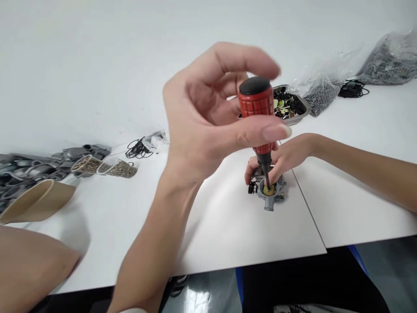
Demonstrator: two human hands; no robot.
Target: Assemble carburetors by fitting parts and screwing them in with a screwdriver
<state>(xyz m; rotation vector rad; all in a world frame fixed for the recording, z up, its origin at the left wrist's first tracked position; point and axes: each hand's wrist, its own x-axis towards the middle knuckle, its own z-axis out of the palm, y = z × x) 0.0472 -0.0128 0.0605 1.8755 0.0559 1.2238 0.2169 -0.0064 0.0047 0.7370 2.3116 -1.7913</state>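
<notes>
A screwdriver (256,104) with a red handle and black cap stands nearly upright, my left hand (208,108) loosely wrapped round its handle. The thumb crosses the front of the handle; the index finger arches beside the cap. Its tip reaches a yellowish round piece (267,190) in the bore of a grey metal carburetor-like part (269,203). Behind the screwdriver, my right hand (283,161) grips this part from the back, some fingers hidden. A black knob (252,188) sticks out on the part's left side.
A metal tray (304,111) of small black and yellowish pieces stands behind, beside plastic bags (321,93) of parts. At left lie grey parts (73,152), two clear cups (119,168), a beige container (42,200) and black rings (138,149). Another person's bare arm (32,261) is at lower left.
</notes>
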